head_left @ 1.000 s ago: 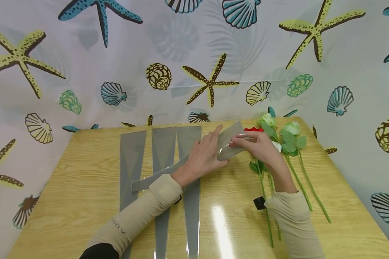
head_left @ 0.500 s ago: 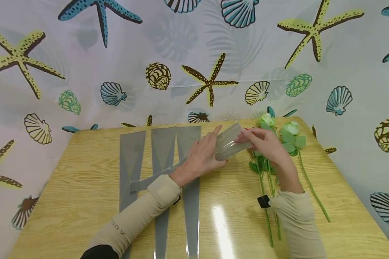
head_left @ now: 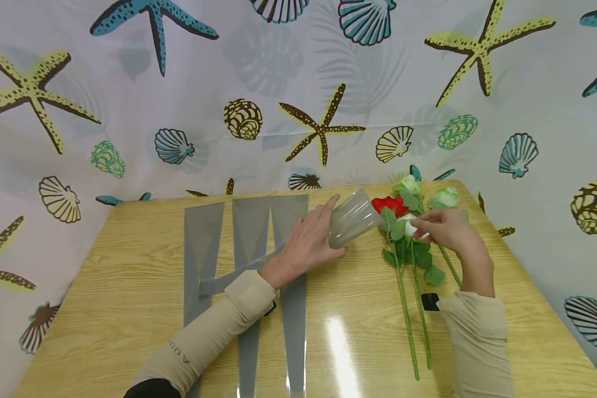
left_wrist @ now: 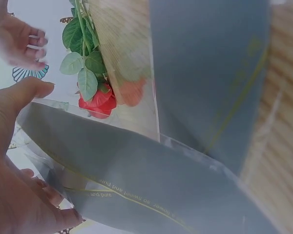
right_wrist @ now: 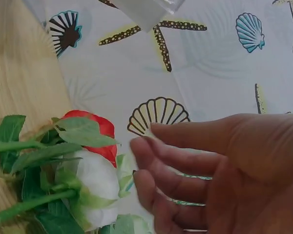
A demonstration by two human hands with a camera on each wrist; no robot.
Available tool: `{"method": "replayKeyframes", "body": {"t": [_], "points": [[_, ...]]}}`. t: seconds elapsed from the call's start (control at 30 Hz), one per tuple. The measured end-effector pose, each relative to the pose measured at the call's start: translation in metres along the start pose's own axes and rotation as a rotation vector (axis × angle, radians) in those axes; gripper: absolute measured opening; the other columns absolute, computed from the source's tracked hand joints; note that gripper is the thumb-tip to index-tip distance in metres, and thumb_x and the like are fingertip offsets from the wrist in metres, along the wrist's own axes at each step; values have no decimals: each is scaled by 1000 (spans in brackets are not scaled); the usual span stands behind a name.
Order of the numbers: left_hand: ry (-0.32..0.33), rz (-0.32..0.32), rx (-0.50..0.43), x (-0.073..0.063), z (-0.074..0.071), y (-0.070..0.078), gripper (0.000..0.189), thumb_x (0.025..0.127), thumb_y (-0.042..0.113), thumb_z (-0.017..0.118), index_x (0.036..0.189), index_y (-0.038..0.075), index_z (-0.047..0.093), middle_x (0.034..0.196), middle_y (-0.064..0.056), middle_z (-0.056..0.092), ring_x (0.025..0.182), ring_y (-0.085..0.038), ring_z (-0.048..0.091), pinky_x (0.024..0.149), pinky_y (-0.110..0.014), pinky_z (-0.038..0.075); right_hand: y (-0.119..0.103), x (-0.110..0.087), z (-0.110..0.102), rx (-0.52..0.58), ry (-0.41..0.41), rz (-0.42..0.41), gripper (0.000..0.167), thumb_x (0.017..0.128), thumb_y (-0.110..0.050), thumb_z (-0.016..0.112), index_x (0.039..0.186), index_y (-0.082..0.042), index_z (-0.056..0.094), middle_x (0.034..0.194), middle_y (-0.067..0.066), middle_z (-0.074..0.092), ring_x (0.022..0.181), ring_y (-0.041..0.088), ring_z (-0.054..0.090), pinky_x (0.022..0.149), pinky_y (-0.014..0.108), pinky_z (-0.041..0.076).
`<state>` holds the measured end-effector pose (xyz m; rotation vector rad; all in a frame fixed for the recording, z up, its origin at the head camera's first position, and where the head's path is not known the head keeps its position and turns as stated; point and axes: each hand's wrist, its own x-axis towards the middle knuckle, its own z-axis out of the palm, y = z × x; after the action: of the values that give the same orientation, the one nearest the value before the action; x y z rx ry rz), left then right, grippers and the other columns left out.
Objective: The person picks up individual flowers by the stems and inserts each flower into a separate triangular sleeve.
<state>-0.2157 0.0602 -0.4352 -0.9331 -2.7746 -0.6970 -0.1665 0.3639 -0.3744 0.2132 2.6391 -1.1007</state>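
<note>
My left hand (head_left: pixel 308 237) grips a clear-and-grey flower sleeve (head_left: pixel 353 218) near its wide end, and that mouth is spread into a tube facing the roses. The sleeve's narrow tail passes under the left forearm. Printed gold words show on the sleeve (left_wrist: pixel 117 161) in the left wrist view. My right hand (head_left: pixel 450 229) hovers by the roses with loosely curled fingers and nothing in them. Near its fingertips are a white rose (right_wrist: pixel 97 187) and a red rose (head_left: pixel 390 205), both with long green stems lying toward me. The right hand (left_wrist: pixel 19 41) also appears in the left wrist view.
Flat grey sleeves (head_left: pixel 201 243) lie side by side on the left and middle of the wooden table (head_left: pixel 129 287). Two pale greenish-white roses (head_left: pixel 445 197) lie at the back right. A shell-and-starfish printed cloth (head_left: pixel 204 83) hangs behind the table.
My right hand has let go of the sleeve's edge and moved right, over the roses. The sleeve's mouth has widened into a rounder tube, while the left hand has stayed almost in place.
</note>
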Motion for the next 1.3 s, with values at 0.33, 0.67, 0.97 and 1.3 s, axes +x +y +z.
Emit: {"method": "replayKeyframes", "body": {"t": [0.33,0.67,0.97,1.3], "points": [[14,-9,11,10,3,0,116,82,45,89,168,17,17,135,-8,63,110,-22,63,79,-45,50,-7,25,23,-215,-114,1,36,104,-25,65,126,2,72,77,7,76,66,18,59,67,33,48],[7,-29,2,12,2,-1,115,83,46,87,169,19,16,141,-8,61,117,-24,63,84,-49,51,-6,35,29,-355,-43,37,29,100,-20,58,88,-6,81,66,3,71,59,14,51,57,30,40],[22,-14,20,8,0,-1,114,83,47,87,168,18,17,140,-8,63,116,-23,63,80,-45,50,-2,39,35,-345,-22,79,32,102,-28,67,120,-5,79,77,5,76,77,24,68,65,34,48],[21,16,51,1,-2,2,112,85,51,84,169,17,17,134,-5,64,110,-19,63,75,-39,46,15,47,47,-253,-1,92,50,101,-38,67,135,-1,70,144,28,62,123,46,64,94,54,56]]}}
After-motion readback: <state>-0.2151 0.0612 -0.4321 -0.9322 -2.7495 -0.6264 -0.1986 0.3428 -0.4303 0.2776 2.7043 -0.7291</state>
